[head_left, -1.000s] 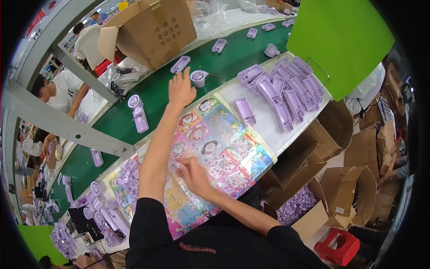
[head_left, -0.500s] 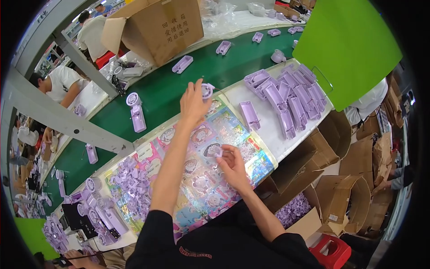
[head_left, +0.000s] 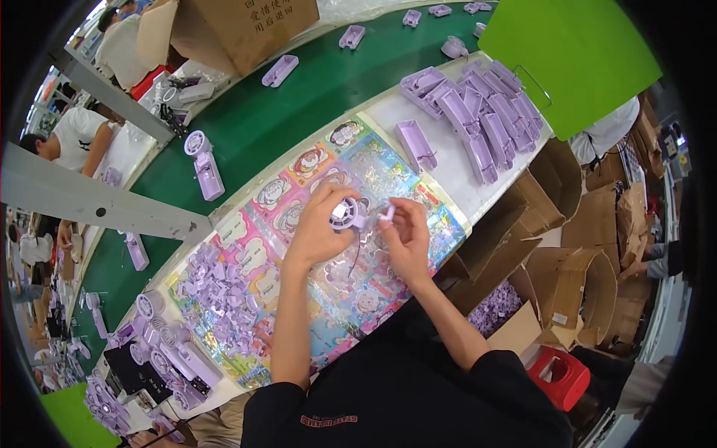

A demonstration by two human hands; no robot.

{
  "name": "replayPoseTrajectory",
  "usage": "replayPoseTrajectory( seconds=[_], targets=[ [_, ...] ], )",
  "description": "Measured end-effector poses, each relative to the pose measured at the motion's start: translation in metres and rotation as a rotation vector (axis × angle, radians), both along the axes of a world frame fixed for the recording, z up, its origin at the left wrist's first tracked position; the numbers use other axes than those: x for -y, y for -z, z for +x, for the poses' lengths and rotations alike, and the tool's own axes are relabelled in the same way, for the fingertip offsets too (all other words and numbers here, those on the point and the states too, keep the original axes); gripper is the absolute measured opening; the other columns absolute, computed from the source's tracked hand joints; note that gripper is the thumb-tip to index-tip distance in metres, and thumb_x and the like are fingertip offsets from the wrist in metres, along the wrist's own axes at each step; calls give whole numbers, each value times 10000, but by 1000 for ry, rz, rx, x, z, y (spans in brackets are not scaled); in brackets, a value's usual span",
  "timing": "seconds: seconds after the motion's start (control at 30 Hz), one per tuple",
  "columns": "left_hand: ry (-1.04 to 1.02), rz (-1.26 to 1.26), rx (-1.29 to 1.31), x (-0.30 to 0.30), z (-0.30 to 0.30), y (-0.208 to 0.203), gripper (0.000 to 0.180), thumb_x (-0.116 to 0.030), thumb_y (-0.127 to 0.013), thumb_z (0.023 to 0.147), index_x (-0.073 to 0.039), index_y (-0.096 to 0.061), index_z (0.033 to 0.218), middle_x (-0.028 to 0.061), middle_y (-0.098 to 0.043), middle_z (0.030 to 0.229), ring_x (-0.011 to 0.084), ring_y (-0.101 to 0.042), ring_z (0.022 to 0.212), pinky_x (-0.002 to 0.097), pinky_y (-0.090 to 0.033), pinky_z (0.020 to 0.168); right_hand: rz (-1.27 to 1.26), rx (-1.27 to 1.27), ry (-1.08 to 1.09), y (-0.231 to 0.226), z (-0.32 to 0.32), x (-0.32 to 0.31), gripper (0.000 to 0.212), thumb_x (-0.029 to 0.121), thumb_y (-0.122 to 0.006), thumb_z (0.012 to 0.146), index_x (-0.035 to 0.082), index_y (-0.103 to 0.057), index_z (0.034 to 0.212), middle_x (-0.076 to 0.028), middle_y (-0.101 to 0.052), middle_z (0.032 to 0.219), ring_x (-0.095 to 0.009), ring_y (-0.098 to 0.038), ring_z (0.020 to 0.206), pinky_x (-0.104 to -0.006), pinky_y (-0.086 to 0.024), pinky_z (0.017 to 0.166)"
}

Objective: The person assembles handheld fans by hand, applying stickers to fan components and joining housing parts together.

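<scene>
Over the printed mat (head_left: 317, 160), the left hand (head_left: 315, 230) grips a lilac fan head (head_left: 346, 213), partly covering it; the right hand (head_left: 408, 240) pinches a blurry lilac piece (head_left: 388, 213). Dark lettering (head_left: 275, 15) on the carton (head_left: 213, 33) is cropped.

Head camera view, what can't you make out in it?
In the head view:
Round purple part: left side, behind the left hand.
Small purple piece: partly covered by the right hand.
Cardboard box: top, cut off by the upper edge.
Piled purple bits: overlapping, too small.
</scene>
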State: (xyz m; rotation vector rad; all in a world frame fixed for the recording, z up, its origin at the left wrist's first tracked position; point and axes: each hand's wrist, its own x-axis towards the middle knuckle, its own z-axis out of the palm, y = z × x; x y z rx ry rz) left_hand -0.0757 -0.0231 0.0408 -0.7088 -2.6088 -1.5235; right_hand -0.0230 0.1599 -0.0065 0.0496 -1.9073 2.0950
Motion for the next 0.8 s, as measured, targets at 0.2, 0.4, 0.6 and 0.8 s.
replayPoseTrajectory(
  seconds=[0.2,0.4,0.6,0.8],
  targets=[
    [29,40,-5,0,7,-1,529,-6,-656,654,-35,-633,1181,128,-599,1154,352,-577,1119,412,-454,1010,430,-88,-52,-13,2,4,406,-4,-747,789,10,-643,1181,-109,-575,1123,-200,-590,935,-310,-512,825],
    [-30,21,-47,-1,14,1,541,-25,-679,662,-41,-630,1200,131,-612,1119,356,-586,1109,480,-395,1130,522,-95,-79,-15,3,5,404,19,-755,795,10,-642,1182,-113,-579,1110,-212,-596,908,-315,-513,821],
    [-143,37,-178,-3,15,2,466,-72,-755,639,-60,-624,1086,119,-616,1047,351,-595,1030,464,-469,947,494,11,-63,-32,7,21,294,79,-685,925,19,-627,1207,-112,-615,1124,-199,-629,886,-323,-523,786],
    [-90,95,-87,3,15,-2,460,-150,-829,711,-59,-576,1085,130,-576,1035,316,-597,978,404,-474,868,140,158,-208,-21,-15,14,222,27,-616,961,23,-626,1183,-31,-659,1044,-89,-568,817,-252,-478,740]
  ],
)
